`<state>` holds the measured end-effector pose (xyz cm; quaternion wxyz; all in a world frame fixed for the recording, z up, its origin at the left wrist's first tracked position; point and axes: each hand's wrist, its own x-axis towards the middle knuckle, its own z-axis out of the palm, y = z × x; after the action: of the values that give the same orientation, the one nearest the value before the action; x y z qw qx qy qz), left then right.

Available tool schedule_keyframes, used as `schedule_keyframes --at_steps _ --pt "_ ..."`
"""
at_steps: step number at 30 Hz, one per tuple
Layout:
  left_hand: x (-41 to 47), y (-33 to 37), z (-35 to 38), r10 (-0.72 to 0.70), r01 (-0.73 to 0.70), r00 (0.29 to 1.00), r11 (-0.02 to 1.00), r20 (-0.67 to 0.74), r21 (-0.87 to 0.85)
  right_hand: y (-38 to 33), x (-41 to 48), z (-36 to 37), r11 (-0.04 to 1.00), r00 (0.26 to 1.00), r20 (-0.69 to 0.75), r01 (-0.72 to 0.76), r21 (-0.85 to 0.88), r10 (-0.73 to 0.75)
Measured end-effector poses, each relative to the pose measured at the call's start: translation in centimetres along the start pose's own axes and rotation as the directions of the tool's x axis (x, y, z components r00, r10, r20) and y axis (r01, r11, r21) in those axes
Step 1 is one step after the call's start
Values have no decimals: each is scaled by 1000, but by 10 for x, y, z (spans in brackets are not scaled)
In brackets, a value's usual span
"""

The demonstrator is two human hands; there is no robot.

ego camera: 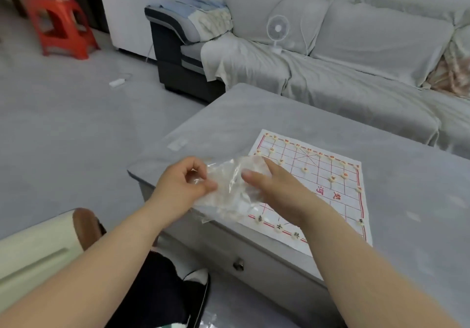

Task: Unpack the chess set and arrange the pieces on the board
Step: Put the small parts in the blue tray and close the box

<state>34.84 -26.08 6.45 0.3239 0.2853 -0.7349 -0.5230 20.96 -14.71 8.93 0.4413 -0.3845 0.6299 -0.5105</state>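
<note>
A white paper chess board (pixel 338 200) with red lines lies on the grey table (pixel 254 114). Several round cream pieces (pixel 332 178) stand along its far rows, and a few, such as one piece (pixel 260 218), sit on the near edge. A clear plastic bag (pixel 229 187) hangs over the table's near left corner and holds several more pale pieces. My left hand (pixel 183 182) pinches the bag's left edge. My right hand (pixel 269 187) has its fingers inside the bag, thumb lying on top; the fingertips are hidden by the plastic.
A grey sofa (pixel 356 47) with a small white fan (pixel 277 31) stands behind the table. A red plastic stool (pixel 61 26) is at the far left on the floor. A drawer knob (pixel 238 265) shows on the table's front. My legs and shoe (pixel 201 292) are below.
</note>
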Motion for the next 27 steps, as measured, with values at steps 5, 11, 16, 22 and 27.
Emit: schedule_keyframes --at_steps 5,11,16,22,27 --pt "-4 -35 -50 -63 64 996 998 -68 12 0 36 60 994 1000 -15 18 -110 -20" --pt "-14 -92 -143 -193 196 978 980 -76 43 17 84 128 960 1000 14 1 -281 3" --pt "-37 -165 -243 -417 399 894 577 -162 713 43 114 172 947 994 95 -12 -322 45" --pt "-52 -223 -300 -627 439 769 378 -124 816 73 143 214 898 986 148 -1 -441 74" --pt "-53 -246 -309 -544 354 830 342 -124 870 97 160 261 760 971 238 144 -634 15"
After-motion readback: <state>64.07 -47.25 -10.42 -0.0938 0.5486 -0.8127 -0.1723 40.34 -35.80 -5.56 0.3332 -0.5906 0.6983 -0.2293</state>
